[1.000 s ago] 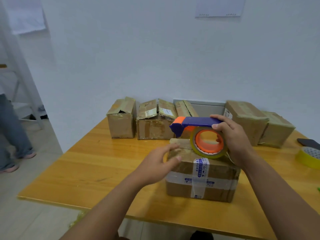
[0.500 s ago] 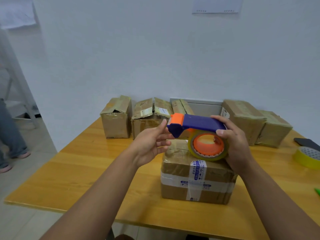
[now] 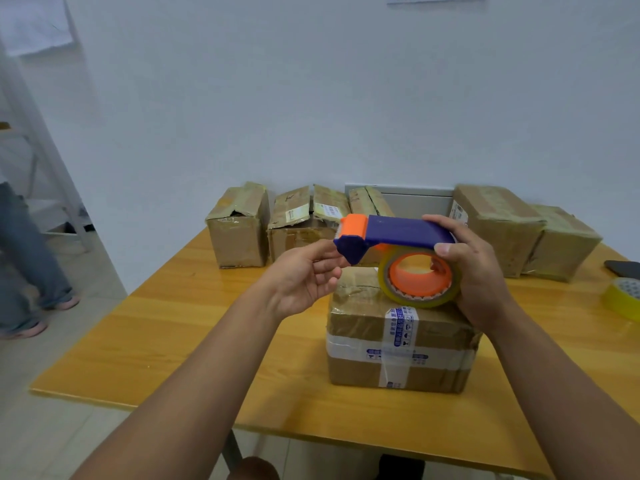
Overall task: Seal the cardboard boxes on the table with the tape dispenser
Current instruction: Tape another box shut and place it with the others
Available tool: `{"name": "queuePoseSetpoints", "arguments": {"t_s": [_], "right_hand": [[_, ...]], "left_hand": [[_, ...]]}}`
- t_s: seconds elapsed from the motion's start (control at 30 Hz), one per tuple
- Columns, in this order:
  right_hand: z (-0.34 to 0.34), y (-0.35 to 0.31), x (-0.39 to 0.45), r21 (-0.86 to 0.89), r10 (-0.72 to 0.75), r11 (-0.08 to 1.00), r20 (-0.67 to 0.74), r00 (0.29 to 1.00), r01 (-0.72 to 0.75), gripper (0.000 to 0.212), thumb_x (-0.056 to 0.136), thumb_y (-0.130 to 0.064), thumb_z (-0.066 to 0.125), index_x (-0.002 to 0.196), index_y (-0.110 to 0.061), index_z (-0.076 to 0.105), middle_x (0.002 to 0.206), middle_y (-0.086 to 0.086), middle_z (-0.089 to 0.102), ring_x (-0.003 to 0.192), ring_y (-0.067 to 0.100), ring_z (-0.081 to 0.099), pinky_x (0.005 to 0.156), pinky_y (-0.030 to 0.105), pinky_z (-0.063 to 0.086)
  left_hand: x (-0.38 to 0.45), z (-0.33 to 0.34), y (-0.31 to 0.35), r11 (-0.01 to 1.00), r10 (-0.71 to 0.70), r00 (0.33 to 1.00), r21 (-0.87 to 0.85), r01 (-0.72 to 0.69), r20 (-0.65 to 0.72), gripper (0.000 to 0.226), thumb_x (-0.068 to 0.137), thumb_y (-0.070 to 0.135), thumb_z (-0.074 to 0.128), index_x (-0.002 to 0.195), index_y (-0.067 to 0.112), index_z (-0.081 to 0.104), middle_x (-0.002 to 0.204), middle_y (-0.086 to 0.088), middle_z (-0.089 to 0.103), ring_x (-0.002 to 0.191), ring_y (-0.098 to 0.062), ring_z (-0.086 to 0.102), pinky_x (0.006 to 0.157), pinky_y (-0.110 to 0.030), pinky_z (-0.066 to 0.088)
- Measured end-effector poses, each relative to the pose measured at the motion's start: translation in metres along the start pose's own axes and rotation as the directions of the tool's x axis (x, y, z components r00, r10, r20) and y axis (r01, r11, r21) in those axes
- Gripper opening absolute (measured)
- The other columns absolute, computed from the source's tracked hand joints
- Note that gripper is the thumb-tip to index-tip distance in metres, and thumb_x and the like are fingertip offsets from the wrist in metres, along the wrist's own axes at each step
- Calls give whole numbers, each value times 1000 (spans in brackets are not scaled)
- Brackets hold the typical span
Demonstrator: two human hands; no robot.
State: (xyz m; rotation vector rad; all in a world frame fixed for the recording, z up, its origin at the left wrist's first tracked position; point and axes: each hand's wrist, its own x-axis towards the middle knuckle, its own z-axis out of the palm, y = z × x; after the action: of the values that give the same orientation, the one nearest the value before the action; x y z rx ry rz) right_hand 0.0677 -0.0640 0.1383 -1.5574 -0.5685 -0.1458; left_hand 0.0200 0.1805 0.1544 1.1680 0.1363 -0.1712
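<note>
Nearest, on the wooden table [image 3: 166, 327]: a taped cardboard box [image 3: 398, 344]. Just above it, tape dispenser [image 3: 401, 258] gripped by right hand [image 3: 481, 271], fingers curled over handle and roll. Left hand [image 3: 304, 275] palm-up, fingertips pinching at the dispenser's blue front end. Farther back, against the wall: row of boxes [image 3: 304, 223].

A row of brown cardboard boxes [image 3: 377, 225] blocks the far edge of the orange wooden tabletop [image 3: 180, 327]. A taped cardboard box [image 3: 398, 344] stands near centre. Bare tabletop lies left and near it; a yellow tape roll [image 3: 623, 297] sits right.
</note>
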Motion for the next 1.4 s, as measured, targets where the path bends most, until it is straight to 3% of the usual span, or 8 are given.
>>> {"name": "queuePoseSetpoints", "arguments": {"t_s": [0.13,0.23,0.33,0.5,0.67,0.83,1.07,1.4], "right_hand": [[1,-1,0,13,11,1000,-11,1000,-11,52,74,-44,61,125,-36,60,113,-9,64,105,22,65,75,31,57],[1,-2,-1,-5,8,1000,-10,1000,-8,47,78,-37,59,126,-35,60,113,-9,65,105,22,64,78,34,57],[-1,-5,-1,-72,12,997,26,1000,-10,52,73,-49,61,125,-40,59,111,-12,63,102,18,64,75,31,57],[-2,-32,9,-254,-22,966,97,995,47,61,71,-52,70,128,-37,56,111,-18,59,95,1,61,69,16,51],[-8,-54,19,-297,0,954,164,986,49,54,72,-46,70,125,-39,59,115,-13,60,108,15,60,85,36,54],[-23,-57,16,-289,12,957,130,991,27,49,71,-45,68,119,-39,63,111,-10,62,101,16,61,77,29,50],[-21,-48,16,-338,56,941,144,988,-4,42,70,-39,65,113,-40,64,108,-8,63,103,21,61,86,43,53],[-20,-30,10,-387,66,922,108,992,-19,42,73,-41,60,115,-36,63,106,-7,63,100,19,60,80,41,52]], "left_hand": [[1,2,-1,1000,3,999,19,-2,-36,25,97,15,56,114,-2,63,78,-7,69,55,-7,56,46,-16,47],[1,3,-2,998,-23,999,61,26,-47,17,96,18,58,104,5,66,69,0,65,52,-4,47,43,-15,38],[1,2,0,994,2,997,109,6,-76,10,95,12,56,96,8,66,58,5,58,50,-4,36,42,-15,29],[-3,-4,16,956,113,988,284,-80,-101,24,94,2,50,75,13,60,65,1,58,51,-6,31,45,-18,21],[-6,-8,22,928,147,984,359,-103,-98,24,95,3,52,76,12,63,66,-1,59,51,-6,33,46,-19,23],[-7,-43,19,914,132,977,402,-56,-164,14,97,16,57,85,13,64,67,4,54,53,-6,33,45,-19,26],[-6,-53,-7,949,36,968,311,45,-247,9,93,22,65,92,13,66,64,4,54,49,-6,30,41,-18,21],[4,-62,-37,955,2,970,288,70,-244,11,93,21,66,95,12,61,65,3,54,48,-6,28,41,-18,21]]}}
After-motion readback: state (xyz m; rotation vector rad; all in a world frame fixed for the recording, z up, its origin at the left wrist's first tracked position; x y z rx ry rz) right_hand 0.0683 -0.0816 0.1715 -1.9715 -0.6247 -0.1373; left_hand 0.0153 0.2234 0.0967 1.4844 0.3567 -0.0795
